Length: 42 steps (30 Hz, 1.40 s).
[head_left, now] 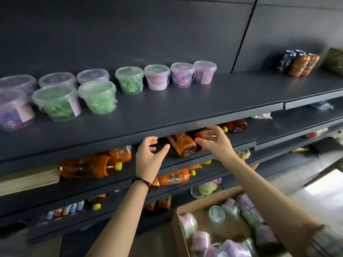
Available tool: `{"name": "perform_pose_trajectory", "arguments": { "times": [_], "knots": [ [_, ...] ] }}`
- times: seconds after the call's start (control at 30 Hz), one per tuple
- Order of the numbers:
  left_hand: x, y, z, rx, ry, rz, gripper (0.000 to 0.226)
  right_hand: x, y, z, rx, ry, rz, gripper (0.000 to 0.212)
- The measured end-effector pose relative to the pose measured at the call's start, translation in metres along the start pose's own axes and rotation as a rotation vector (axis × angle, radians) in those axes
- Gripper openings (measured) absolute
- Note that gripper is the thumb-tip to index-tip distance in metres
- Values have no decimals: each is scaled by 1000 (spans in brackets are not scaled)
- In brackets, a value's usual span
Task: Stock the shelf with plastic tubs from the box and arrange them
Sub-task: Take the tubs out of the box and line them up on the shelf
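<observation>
Several clear plastic tubs stand on the dark top shelf [185, 106], some with green filling [98, 97], some with pink or purple [156, 79]. A cardboard box [181, 230] at the lower right holds several more tubs [231, 210] lying on their sides. My left hand [148, 156] and my right hand [215, 140] hover side by side in front of the shelf's front edge. Both hold nothing, with fingers loosely spread and half curled. Neither touches a tub.
Orange drink bottles [182, 144] with yellow caps lie on the shelves below. Drink packs [298, 63] and a woven basket [335, 61] stand at the far right of the top shelf. Loose lids [205, 190] lie on a lower shelf near the box.
</observation>
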<state>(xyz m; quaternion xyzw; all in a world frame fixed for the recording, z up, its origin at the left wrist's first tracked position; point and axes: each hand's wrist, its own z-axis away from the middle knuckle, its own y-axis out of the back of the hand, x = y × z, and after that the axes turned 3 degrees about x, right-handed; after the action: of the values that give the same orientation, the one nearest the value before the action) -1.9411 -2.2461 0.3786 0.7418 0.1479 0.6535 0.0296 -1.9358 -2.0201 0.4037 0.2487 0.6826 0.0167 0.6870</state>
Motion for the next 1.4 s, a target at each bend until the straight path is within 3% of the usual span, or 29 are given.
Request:
{"name": "perform_pose_trajectory", "arguments": {
  "times": [0.33, 0.6, 0.87, 1.03, 1.23, 1.4],
  "knots": [
    [-62, -158, 93, -13, 223, -137, 37, 197, 135, -6, -138, -203, 180, 55],
    [-139, -273, 183, -60, 533, -235, 42, 355, 215, 1, -228, -411, 348, 47],
    [-219, -343, 227, -132, 726, -254, 51, 479, 236, 36, -260, -517, 495, 60],
    [-256, -399, 233, -132, 774, -136, 48, 525, 229, 23, -257, -450, 540, 73],
    [-312, -466, 216, -189, 800, -207, 75, 579, 191, -36, -188, -483, 517, 108],
    [-346, -500, 205, -208, 701, -356, 90, 613, 165, -51, -200, -598, 567, 111]
  ]
}}
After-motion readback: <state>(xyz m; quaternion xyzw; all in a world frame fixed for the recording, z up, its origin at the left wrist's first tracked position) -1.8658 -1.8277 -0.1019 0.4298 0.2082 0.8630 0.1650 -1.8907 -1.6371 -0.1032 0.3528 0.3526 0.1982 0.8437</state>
